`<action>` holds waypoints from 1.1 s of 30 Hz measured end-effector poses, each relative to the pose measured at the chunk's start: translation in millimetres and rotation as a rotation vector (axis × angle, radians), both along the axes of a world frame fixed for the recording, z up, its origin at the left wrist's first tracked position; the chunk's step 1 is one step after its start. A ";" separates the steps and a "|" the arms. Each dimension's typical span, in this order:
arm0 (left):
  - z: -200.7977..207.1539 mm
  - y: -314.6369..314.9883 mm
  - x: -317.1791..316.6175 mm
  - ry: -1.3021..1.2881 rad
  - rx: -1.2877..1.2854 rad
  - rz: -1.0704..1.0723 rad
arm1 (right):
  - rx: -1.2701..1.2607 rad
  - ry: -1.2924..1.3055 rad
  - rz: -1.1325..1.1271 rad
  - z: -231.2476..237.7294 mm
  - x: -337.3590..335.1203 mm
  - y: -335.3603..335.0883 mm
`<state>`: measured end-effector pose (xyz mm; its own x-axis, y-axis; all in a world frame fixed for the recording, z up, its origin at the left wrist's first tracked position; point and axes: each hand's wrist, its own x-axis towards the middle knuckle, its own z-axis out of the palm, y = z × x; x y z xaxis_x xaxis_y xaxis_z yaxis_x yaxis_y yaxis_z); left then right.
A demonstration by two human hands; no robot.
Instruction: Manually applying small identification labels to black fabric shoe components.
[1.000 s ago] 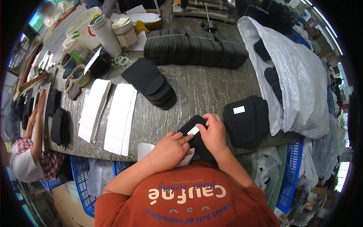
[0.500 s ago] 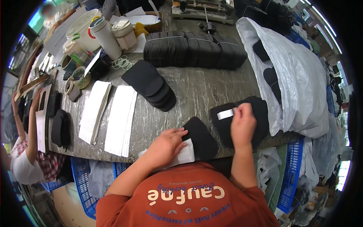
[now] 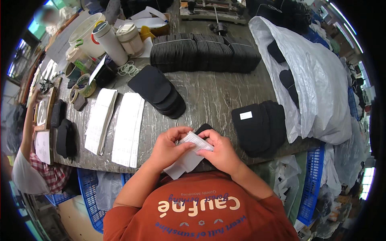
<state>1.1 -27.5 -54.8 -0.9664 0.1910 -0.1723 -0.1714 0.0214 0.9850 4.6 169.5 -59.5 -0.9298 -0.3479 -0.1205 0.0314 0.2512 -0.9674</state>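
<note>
- Both hands are close together at the near edge of the grey marbled table (image 3: 217, 96). The left hand (image 3: 169, 148) and the right hand (image 3: 221, 150) pinch a thin stack of white paper label sheets (image 3: 192, 149) between thumbs and fingers, each hand on its own side.
- That stack is held just over a flat black fabric piece (image 3: 203, 129), which peeks out behind the fingers.
- I think the thin sheets could slip or bend, because only fingertips grip them.
- A sticker might come off crooked, or two might stick together, since they lie so tight.
- Loose sheets could drop off the table edge, as the hands are right above it.
- Half a second ago the right hand was far out on the pile of black fabric pieces with a white label on top (image 3: 257, 126). Now it is back beside the left hand.
- That pile now lies alone, with its small white label showing.
- The two long rows of white label strips (image 3: 116, 122) on the left have not moved.
</note>
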 end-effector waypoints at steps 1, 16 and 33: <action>-3.1 -0.3 -0.6 0.076 -0.063 0.026 | 0.000 0.026 -0.033 0.4 0.8 -1.4; 6.6 -12.5 6.7 0.257 -0.676 0.103 | -0.042 0.260 -0.122 -9.3 -1.3 6.7; -0.2 -11.7 20.3 0.681 -0.685 -0.554 | 0.231 0.068 -0.186 -35.9 -13.2 10.3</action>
